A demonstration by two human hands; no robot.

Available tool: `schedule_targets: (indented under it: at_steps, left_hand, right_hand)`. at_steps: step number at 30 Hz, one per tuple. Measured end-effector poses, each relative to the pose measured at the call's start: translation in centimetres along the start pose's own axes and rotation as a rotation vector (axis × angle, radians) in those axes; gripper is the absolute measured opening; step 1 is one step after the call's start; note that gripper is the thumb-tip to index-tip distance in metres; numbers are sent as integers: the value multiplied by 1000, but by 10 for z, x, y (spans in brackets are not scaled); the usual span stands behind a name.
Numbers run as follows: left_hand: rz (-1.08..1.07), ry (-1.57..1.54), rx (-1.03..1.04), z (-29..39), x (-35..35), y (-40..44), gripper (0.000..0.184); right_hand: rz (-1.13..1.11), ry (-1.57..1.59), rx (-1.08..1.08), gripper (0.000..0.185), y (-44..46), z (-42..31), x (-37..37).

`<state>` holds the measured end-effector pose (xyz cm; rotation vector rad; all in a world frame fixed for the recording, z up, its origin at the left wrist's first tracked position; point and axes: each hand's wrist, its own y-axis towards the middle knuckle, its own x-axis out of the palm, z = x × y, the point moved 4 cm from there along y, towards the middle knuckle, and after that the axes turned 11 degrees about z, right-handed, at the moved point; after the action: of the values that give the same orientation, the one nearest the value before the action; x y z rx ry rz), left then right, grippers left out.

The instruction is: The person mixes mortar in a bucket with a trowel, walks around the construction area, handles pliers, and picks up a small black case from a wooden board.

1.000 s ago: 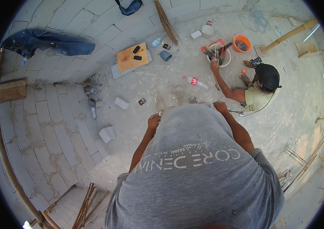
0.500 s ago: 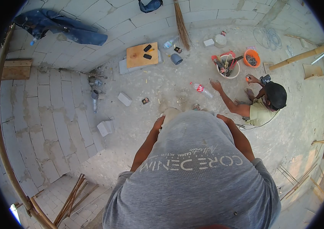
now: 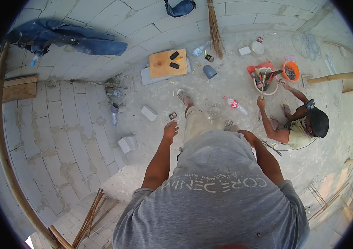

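Observation:
My left hand point(image 3: 170, 131) hangs beside my left thigh, fingers loosely apart, with nothing visible in it. Just beyond it on the floor lies a small dark pack point(image 3: 173, 116). My right hand point(image 3: 248, 136) rests against the right side of my shorts, its fingers mostly hidden. My left foot point(image 3: 183, 98), in a flip-flop, is ahead of the right foot point(image 3: 228, 124).
A co-worker point(image 3: 305, 124) squats at right, hands near a white bucket of tools point(image 3: 271, 88). Beside it stands an orange bucket point(image 3: 296, 65). A plastic bottle point(image 3: 238, 105), pale blocks point(image 3: 149, 113) and a wooden board point(image 3: 162, 68) lie on the floor.
My left hand has come off my thigh and my left foot has stepped forward. The surroundings have shifted rightward in view. The co-worker's hands have moved to the white bucket.

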<state>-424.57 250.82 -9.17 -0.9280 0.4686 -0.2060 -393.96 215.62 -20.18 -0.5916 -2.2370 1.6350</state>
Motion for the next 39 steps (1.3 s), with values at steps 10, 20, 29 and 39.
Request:
schedule_targets:
  at_steps: [10, 20, 29, 39]
  left_hand:
    - [-228, 251, 42, 185, 44, 197, 39]
    - [42, 320, -69, 251, 141, 428, 51]
    - [326, 248, 80, 159, 216, 638, 73]
    - [632, 618, 150, 176, 223, 657, 81]
  right_hand:
    - [162, -46, 150, 98, -36, -148, 136]
    - [403, -180, 335, 107, 18, -157, 238]
    - [645, -133, 304, 111, 34, -156, 216]
    - [725, -141, 269, 112, 45, -157, 204]
